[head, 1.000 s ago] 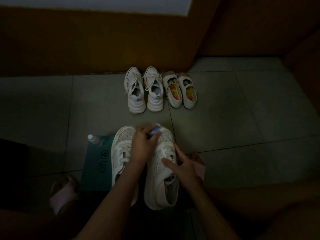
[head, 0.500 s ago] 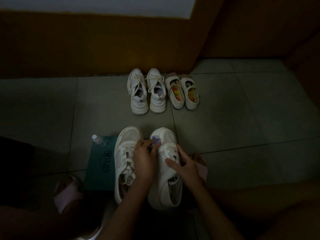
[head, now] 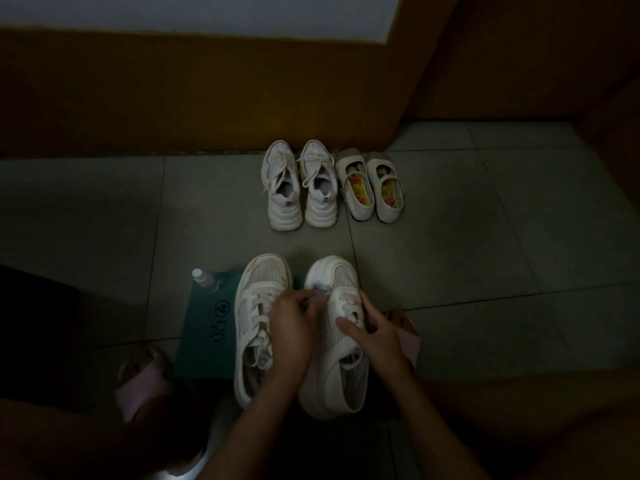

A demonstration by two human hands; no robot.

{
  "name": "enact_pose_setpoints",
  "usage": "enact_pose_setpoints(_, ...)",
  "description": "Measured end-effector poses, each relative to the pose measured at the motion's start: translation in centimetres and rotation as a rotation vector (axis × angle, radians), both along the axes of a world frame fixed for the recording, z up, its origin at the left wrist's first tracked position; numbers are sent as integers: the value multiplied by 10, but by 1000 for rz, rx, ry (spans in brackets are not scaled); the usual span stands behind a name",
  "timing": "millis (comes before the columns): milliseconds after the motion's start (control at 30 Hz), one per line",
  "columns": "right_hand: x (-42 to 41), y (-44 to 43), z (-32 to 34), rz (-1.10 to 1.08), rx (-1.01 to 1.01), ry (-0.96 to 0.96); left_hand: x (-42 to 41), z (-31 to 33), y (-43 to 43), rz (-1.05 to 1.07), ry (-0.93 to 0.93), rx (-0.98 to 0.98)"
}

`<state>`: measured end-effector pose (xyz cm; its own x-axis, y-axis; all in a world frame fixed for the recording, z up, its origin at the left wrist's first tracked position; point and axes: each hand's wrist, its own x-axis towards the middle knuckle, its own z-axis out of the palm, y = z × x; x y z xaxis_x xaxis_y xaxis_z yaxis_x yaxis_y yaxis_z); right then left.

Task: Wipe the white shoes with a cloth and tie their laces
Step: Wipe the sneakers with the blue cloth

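Two chunky white perforated sneakers stand side by side near the person, toes pointing far. The left sneaker (head: 256, 344) sits partly on a flat teal sheet (head: 204, 327) w/ a dark logo, & the right sneaker (head: 334, 386) is on the grey tiled floor (head: 485, 258).

The left hand (head: 294, 329) reaches across & pinches a small blue-and-white cloth (head: 317, 289) against the right sneaker's upper, just behind the toe cap, where its white laces (head: 346, 301) begin. The right hand (head: 379, 337) clamps that shoe from its right side, thumb on the mesh & fingers wrapped round the flank. That's prob. to brace it so rubbing doesn't shove it about. The hands are close but not touching, w/ the shoe btwn them.

A small clear bottle (head: 202, 277) w/ a white cap stands at the sheet's far left corner, within easy reach. It's presumably cleaner.

Laces on both near shoes look loose; can't tell if any are knotted. Wiping seems the step in hand, w/ tying not yet done.

Far off, against the orange-brown wall (head: 173, 98), a pair of white lace-up trainers (head: 299, 188) & a pair of cream strap shoes (head: 370, 190) w/ colourful insoles stand in a row, heels toward the person. Pink slippers (head: 138, 389) show at near left & beside the right hand. Light is dim, so dirt on the shoes can't be judged.
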<state>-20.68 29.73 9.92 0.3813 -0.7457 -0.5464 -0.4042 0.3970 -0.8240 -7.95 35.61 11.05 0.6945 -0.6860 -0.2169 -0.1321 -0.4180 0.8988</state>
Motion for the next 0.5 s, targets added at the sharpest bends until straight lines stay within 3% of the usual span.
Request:
enact_pose_setpoints(167,0,1,-1,1,8,0,38,12,-49,62,4,-126)
enact_pose_setpoints(367,-1,-1,0,20,-18,5,48,-21,-81,-204,46,-3)
enact_pose_setpoints(500,-1,0,-3,8,-7,9,46,-24,-79,-253,28,-17)
